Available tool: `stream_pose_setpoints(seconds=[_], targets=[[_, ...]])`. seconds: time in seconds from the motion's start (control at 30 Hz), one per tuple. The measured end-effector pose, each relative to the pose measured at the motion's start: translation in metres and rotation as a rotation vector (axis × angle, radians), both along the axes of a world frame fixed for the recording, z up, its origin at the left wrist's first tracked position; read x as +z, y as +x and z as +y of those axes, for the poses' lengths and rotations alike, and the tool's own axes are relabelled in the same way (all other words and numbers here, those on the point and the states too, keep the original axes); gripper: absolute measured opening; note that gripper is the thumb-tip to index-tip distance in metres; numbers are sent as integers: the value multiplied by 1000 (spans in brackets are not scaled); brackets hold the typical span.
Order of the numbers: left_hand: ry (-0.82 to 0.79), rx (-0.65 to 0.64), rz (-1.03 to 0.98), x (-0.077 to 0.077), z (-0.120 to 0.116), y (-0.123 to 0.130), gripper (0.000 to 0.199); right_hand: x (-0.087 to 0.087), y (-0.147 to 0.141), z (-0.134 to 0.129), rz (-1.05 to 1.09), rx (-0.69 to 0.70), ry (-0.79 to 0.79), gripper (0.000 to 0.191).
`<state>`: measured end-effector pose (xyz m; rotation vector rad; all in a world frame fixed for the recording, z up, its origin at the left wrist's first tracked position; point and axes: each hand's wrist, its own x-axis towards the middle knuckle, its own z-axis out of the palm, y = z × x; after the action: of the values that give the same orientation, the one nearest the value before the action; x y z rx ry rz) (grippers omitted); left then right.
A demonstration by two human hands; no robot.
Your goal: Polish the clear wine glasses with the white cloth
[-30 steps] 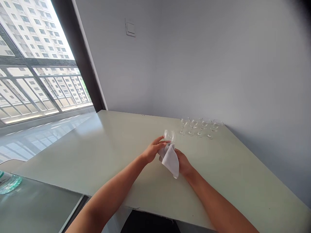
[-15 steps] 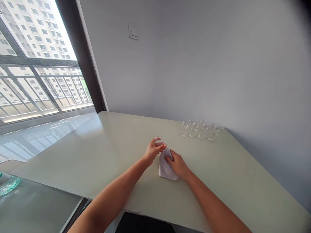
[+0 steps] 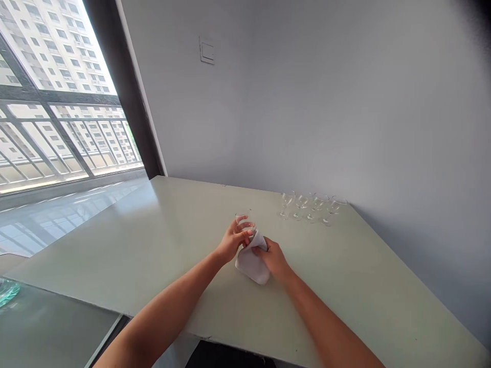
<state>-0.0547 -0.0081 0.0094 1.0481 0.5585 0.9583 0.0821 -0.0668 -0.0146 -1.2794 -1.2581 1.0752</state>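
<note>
My left hand [image 3: 235, 237] has its fingers wrapped round a clear glass [image 3: 244, 213], whose rim shows above the fingers. A pale white-lilac cloth [image 3: 253, 266] hangs from my right hand [image 3: 271, 255], which pinches it against the lower part of the glass. Both hands are close together over the middle of the pale table. The part of the glass under the cloth is hidden. Several clear stemmed glasses [image 3: 310, 207] stand upright in a row at the table's back right.
The pale table [image 3: 184, 225] meets grey walls behind and on the right. A greenish glass object [image 3: 7, 291] sits on a lower grey surface [image 3: 49, 322] at the far left. A dark-framed window is at the upper left.
Both hands have shifted slightly left with the glass and cloth. More of the glass's rim shows, and the cloth's lower end has swung left. The whole view has turned a little.
</note>
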Motion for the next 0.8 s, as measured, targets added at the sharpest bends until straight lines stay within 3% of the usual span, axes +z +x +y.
stream_pose_setpoints(seconds=[0.17,0.27,0.37,0.5,0.57,0.63,0.7,0.8], targets=[[-90,-95,-173,8,8,-10,47,-2,18,7,432,-27,-157,26],[-138,-35,-253,10,14,-15,35,0,28,9,421,-112,-28,29],[-198,15,-258,7,17,-14,28,10,30,3,196,-82,196,28],[-264,-24,-249,2,11,-5,26,22,15,-12,-523,89,535,26],[-312,-67,-257,2,5,-1,26,23,7,-15,-706,108,623,26],[-365,-84,-300,4,0,1,24,20,1,-14,-610,57,615,20],[-394,-96,-361,5,-3,3,23,16,-3,-10,-348,-36,544,19],[-349,-50,-417,4,-5,5,23,12,-9,-4,142,-137,289,31]])
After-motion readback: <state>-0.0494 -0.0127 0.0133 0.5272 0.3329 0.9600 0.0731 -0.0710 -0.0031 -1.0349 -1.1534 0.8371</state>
